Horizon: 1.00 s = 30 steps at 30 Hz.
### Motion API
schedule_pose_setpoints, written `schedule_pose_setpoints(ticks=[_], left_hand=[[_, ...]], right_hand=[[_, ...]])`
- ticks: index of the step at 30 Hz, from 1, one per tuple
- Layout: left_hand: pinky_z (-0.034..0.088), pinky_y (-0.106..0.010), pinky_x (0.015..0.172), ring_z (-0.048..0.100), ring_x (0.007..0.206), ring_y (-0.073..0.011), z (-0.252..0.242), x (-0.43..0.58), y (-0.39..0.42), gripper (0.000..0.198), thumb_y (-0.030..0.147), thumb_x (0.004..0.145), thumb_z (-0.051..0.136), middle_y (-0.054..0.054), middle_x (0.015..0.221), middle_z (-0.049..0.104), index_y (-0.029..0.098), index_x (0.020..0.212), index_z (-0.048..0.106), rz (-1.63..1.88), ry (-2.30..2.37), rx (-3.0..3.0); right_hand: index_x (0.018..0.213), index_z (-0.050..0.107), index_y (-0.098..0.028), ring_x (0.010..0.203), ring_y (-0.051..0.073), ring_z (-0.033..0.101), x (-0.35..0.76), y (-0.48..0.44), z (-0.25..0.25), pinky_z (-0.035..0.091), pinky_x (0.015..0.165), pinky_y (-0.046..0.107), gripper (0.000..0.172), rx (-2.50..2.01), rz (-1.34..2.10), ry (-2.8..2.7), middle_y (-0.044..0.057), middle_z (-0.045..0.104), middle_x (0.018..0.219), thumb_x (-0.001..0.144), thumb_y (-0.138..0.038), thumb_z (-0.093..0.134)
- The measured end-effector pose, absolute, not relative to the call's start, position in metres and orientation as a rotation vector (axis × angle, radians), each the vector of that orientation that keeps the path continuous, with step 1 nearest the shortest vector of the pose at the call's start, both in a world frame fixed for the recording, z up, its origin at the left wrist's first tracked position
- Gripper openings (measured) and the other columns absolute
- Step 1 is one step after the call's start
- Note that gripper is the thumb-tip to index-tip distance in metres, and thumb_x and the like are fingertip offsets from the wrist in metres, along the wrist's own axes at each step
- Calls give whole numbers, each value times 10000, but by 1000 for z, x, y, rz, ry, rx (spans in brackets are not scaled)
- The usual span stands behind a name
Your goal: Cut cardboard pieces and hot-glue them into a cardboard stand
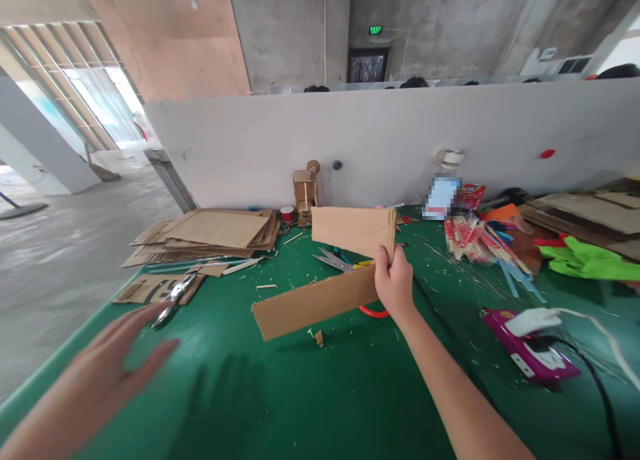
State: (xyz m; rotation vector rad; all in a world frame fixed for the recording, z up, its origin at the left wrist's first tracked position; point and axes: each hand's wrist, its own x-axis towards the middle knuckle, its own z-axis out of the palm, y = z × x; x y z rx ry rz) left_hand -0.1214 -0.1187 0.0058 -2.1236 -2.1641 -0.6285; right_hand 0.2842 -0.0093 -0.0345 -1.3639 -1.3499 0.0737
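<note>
My right hand point(395, 283) is closed on cardboard pieces over the middle of the table. From its grip an upper cardboard piece point(350, 230) stands up, and a long cardboard strip point(315, 303) reaches out to the left; whether the two are joined is hidden by the fingers. Behind them lie scissors point(334, 260), partly covered, with a red loop point(374, 312) showing below the strip. My left hand point(117, 363), a little blurred, holds nothing, its thumb and fingers apart. Its fingertips are close to a shiny silver tool point(175, 300) resting on a printed cardboard piece point(145, 289); contact cannot be made out.
Stacked cardboard sheets point(215, 230) lie at the back left beside a small cardboard structure point(305, 197). Toward the right are packaged sticks point(467, 240), a blurred-out phone point(441, 197), green cloth point(590, 257) and a purple power strip point(530, 347) with cables. Scraps litter the green tabletop point(310, 407).
</note>
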Motion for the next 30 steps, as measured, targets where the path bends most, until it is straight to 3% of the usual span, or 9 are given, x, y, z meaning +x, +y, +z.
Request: schedule_pose_setpoints(ticks=[3,7,11,15,18,21,23,25,30], left_hand=[[398,-438,1023,469,1256,-292,6,-48,-103,756,613,727,571,79,1394,483,538,1395,225,-532,-1772,-2492],[462,-417,804,633,997,-322,22,29,-83,494,477,861,425,-87,1192,647,325,1327,490,-315,-1695,-2646],[409,-329,598,658,741,-266,35,33,-68,371,403,908,321,-62,891,711,328,1116,620,-210,-1845,-2752],[401,-279,566,620,720,-224,41,2,-60,312,472,877,419,-35,820,674,279,1043,598,-488,-2030,-2960],[433,-260,569,607,733,-205,39,-17,-57,345,544,824,508,-21,829,647,242,986,543,-1055,-2333,-2989],[421,-242,534,566,686,-179,29,-23,-52,395,600,806,502,-5,790,606,225,926,532,-1559,-2567,-2557],[395,-235,534,519,656,-162,18,-18,-48,388,596,821,473,9,723,557,213,839,530,-1617,-2520,-2315],[389,-239,575,503,684,-160,6,-9,-43,363,558,845,451,12,709,535,207,786,520,-1589,-2408,-2282],[369,-235,560,498,651,-148,-18,21,-36,343,539,792,539,19,674,546,197,802,522,-1617,-2442,-2535]], right_hand=[[827,496,-219,611,220,599,275,-12,-35,425,555,304,247,-1303,223,-1347,49,609,663,906,-433,403],[852,536,-222,659,206,615,267,-9,-40,473,611,310,261,-1205,537,-1253,21,604,702,888,-466,453],[914,580,-241,639,190,615,266,-1,-46,497,566,302,295,-1086,897,-1057,8,612,728,830,-519,530],[946,569,-250,588,171,610,269,2,-43,498,514,282,297,-1034,1261,-930,1,631,692,804,-511,571],[772,562,-196,488,159,560,273,1,-42,474,471,284,431,-1225,1465,-1032,14,584,563,845,-605,445],[639,565,-177,651,226,612,274,-3,-42,490,576,337,598,-1497,1102,-1471,97,625,639,866,-670,315],[778,628,-173,924,298,599,272,-7,-42,480,762,409,539,-1506,630,-1639,135,664,870,859,-644,379],[1008,626,-182,1085,309,535,268,-10,-42,433,882,448,492,-1385,525,-1667,135,635,1066,873,-598,400],[1161,547,-225,865,200,624,251,-12,-49,520,711,345,441,-972,1342,-1610,83,618,1057,802,-475,603]])
